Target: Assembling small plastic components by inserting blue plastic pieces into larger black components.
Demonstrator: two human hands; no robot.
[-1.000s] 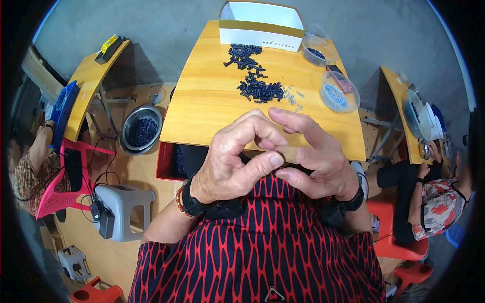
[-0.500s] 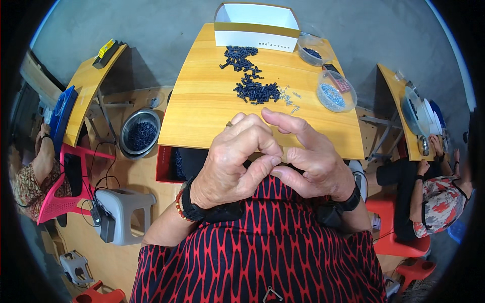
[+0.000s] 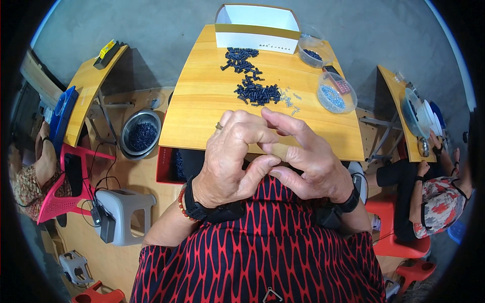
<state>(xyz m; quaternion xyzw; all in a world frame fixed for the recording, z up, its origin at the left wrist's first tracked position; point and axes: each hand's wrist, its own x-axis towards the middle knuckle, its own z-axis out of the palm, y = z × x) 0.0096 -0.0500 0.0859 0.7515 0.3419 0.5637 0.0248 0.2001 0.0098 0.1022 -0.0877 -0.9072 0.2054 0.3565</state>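
My left hand [image 3: 230,159] and my right hand [image 3: 316,161] meet in front of my chest, just off the table's near edge. The thumb and fingers of each are bent into a pinch, fingertips almost touching. Whatever lies between them is hidden or too small to make out. Beyond the hands, a heap of small black cylindrical parts [image 3: 256,94] rests on the yellow wooden table [image 3: 197,111]. More black parts [image 3: 241,59] trail back from it. A few tiny clear or silvery pieces [image 3: 289,99] are scattered at the heap's right side.
A white box with a gold band [image 3: 256,38] stands at the table's back. On the right are a clear tub of small bluish pieces [image 3: 333,97], another tub [image 3: 311,56] and a pink calculator [image 3: 339,85]. A metal basin [image 3: 129,146] stands left; people sit at both sides.
Both hands stay together. The left hand's fingers have shifted slightly left and lifted a little, with the fingertips rearranged against the right hand's. The parts on the table look the same.
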